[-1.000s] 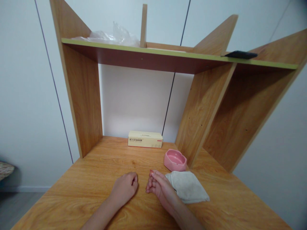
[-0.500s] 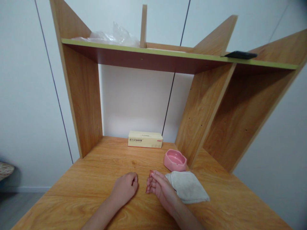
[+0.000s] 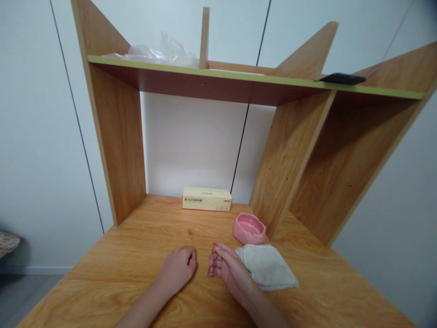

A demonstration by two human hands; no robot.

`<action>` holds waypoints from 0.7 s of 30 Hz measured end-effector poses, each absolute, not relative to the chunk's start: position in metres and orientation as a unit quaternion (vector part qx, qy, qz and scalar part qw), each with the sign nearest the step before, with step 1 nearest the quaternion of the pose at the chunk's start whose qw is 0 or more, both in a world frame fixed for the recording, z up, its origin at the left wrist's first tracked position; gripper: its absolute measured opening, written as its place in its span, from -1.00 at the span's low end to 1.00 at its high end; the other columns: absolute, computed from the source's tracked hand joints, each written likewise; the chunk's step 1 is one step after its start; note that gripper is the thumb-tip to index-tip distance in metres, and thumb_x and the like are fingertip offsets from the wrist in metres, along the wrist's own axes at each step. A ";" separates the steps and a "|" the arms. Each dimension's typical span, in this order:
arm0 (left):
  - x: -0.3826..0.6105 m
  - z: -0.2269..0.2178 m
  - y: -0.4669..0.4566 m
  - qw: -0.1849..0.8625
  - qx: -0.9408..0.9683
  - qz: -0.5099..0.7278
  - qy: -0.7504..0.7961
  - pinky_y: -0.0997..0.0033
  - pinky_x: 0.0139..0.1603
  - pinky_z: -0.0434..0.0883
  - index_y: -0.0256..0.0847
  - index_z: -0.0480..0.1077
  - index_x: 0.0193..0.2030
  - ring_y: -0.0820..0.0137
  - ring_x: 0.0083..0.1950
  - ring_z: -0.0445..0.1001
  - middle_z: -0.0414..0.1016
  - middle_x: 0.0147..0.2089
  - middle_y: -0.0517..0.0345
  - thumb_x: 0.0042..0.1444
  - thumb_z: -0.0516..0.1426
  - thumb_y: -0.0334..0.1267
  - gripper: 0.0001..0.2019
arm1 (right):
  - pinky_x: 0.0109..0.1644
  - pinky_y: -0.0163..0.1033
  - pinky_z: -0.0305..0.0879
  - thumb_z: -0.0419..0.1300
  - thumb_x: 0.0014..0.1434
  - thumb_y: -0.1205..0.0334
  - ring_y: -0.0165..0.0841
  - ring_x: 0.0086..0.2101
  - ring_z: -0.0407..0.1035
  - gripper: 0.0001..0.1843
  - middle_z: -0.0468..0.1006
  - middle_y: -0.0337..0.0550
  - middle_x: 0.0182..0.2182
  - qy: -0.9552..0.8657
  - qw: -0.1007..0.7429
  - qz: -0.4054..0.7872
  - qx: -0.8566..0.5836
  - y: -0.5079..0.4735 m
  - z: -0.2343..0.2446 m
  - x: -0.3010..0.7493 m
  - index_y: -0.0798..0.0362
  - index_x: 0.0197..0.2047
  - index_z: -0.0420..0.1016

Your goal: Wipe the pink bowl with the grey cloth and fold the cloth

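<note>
My left hand (image 3: 177, 269) rests on the wooden desk (image 3: 112, 269) as a loose fist with nothing in it. Just to its right lies my right hand (image 3: 227, 269), fingers curled together, its outer edge against a folded grey-white cloth (image 3: 269, 266). No object shows in either hand. Behind the cloth sits a pink ashtray-like dish (image 3: 249, 228), close to the wooden divider panel.
A cream carton box (image 3: 206, 199) lies at the back of the desk by the wall. The hutch shelf above (image 3: 218, 75) carries a crumpled clear plastic bag (image 3: 157, 51) and a flat black object (image 3: 343, 78). Upright wooden panels flank the bay.
</note>
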State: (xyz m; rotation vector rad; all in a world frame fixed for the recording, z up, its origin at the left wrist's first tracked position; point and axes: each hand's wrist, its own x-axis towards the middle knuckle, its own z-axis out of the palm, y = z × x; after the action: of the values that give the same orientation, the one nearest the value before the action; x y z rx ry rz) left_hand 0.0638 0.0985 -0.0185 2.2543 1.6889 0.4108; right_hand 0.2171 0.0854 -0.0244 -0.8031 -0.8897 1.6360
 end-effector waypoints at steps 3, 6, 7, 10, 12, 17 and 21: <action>0.064 -0.020 0.099 0.147 0.785 0.145 0.584 0.52 -0.42 0.14 -0.18 0.32 -0.44 0.42 -0.37 0.38 0.45 -0.42 0.18 0.01 -0.07 -0.41 -0.83 | -0.52 -0.36 0.17 0.27 -0.13 0.04 -0.49 -0.64 0.27 -0.67 0.41 -0.27 -0.64 -0.372 0.530 0.684 -0.336 0.086 -0.025 0.217 0.09 -0.49 0.25; 0.064 -0.021 0.099 0.144 0.786 0.148 0.583 0.51 -0.42 0.14 -0.18 0.31 -0.44 0.42 -0.38 0.38 0.45 -0.41 0.17 0.01 -0.07 -0.40 -0.84 | -0.53 -0.36 0.17 0.27 -0.13 0.03 -0.49 -0.65 0.26 -0.67 0.40 -0.29 -0.65 -0.374 0.533 0.681 -0.335 0.086 -0.027 0.217 0.08 -0.49 0.26; 0.064 -0.021 0.099 0.143 0.785 0.148 0.584 0.51 -0.42 0.14 -0.18 0.31 -0.44 0.41 -0.38 0.38 0.45 -0.41 0.17 0.01 -0.07 -0.40 -0.84 | -0.54 -0.36 0.17 0.27 -0.13 0.03 -0.50 -0.65 0.26 -0.66 0.40 -0.29 -0.65 -0.375 0.534 0.680 -0.334 0.087 -0.027 0.217 0.08 -0.49 0.26; 0.064 -0.021 0.099 0.146 0.785 0.148 0.584 0.51 -0.41 0.14 -0.18 0.31 -0.45 0.41 -0.38 0.38 0.45 -0.41 0.16 0.00 -0.07 -0.41 -0.84 | -0.55 -0.36 0.16 0.27 -0.14 0.01 -0.50 -0.66 0.26 -0.65 0.40 -0.29 -0.66 -0.378 0.533 0.679 -0.333 0.087 -0.028 0.217 0.08 -0.50 0.25; 0.064 -0.021 0.099 0.148 0.786 0.151 0.581 0.51 -0.41 0.14 -0.18 0.31 -0.46 0.42 -0.38 0.38 0.45 -0.42 0.17 -0.01 -0.07 -0.42 -0.84 | -0.56 -0.37 0.15 0.28 -0.15 0.01 -0.50 -0.67 0.25 -0.64 0.39 -0.30 -0.67 -0.378 0.533 0.678 -0.335 0.087 -0.027 0.217 0.08 -0.51 0.25; 0.064 -0.020 0.098 0.142 0.784 0.157 0.583 0.50 -0.41 0.14 -0.18 0.30 -0.46 0.40 -0.38 0.37 0.45 -0.43 0.16 -0.01 -0.07 -0.42 -0.84 | -0.55 -0.36 0.14 0.28 -0.16 0.02 -0.49 -0.66 0.25 -0.65 0.39 -0.29 -0.66 -0.378 0.533 0.677 -0.340 0.086 -0.025 0.217 0.08 -0.50 0.25; 0.064 -0.018 0.098 0.151 0.784 0.153 0.582 0.51 -0.40 0.15 -0.19 0.31 -0.46 0.41 -0.38 0.38 0.45 -0.41 0.16 -0.01 -0.07 -0.42 -0.83 | -0.55 -0.37 0.14 0.28 -0.15 0.02 -0.49 -0.65 0.25 -0.64 0.39 -0.29 -0.66 -0.378 0.535 0.676 -0.337 0.086 -0.025 0.217 0.08 -0.50 0.25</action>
State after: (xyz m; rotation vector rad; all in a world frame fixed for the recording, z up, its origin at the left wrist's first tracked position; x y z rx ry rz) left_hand 0.0642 0.0976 -0.0177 2.2525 1.6703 0.4386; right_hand 0.2168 0.0859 -0.0246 -0.8025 -0.9002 1.6108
